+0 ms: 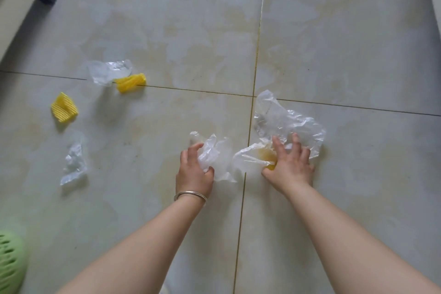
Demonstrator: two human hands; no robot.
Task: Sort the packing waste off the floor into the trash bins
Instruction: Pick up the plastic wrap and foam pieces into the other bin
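A crumpled clear bag (pixel 210 154) is gripped on the tiled floor (pixel 346 43) by the left hand (pixel 193 172); the right hand (pixel 290 166), fingers spread, is pressed on plastic wrap (pixel 286 122) covering yellow foam (pixel 270 162).

glossy, smooth floor tiles (pixel 334 43) mirror the light. thin clear plastic film (pixel 210 154) – crinkled, shiny – between the left hand's (pixel 194 174) fingers; more film (pixel 286 119) under the right fingertips (pixel 278 144). ribbed yellow foam netting (pixel 64 107) looks matt – the bangle (pixel 191 194) polished metal.
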